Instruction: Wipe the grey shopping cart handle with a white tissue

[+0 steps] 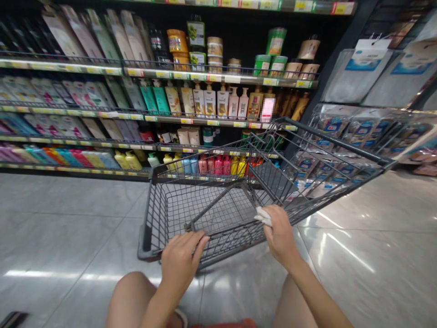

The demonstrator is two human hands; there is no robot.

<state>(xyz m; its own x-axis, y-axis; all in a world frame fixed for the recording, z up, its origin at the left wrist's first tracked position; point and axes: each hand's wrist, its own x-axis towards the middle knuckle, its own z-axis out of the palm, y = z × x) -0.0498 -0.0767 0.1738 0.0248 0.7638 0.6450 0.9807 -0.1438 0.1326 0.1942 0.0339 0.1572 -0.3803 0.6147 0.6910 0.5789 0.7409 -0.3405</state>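
Observation:
A dark grey wire shopping cart (221, 214) stands side-on before me, its handle end to the right; nothing lies in its basket. My left hand (182, 255) is closed over the near top rim, left of the middle, fingers curled over the bar. Farther right, my right hand (280, 230) is closed around a crumpled white cloth or tissue (263, 216), which sticks out past the fingers beside the same rim. Its fingertips are partly hidden, so whether they also touch the rim I cannot tell.
Behind the cart, shelves (205, 119) hold rows of bottles and jars. Packaged goods (363, 127) hang at the right. My bent knees show below, over a shiny tiled floor (68, 228). A dark object (14, 319) lies at the bottom left.

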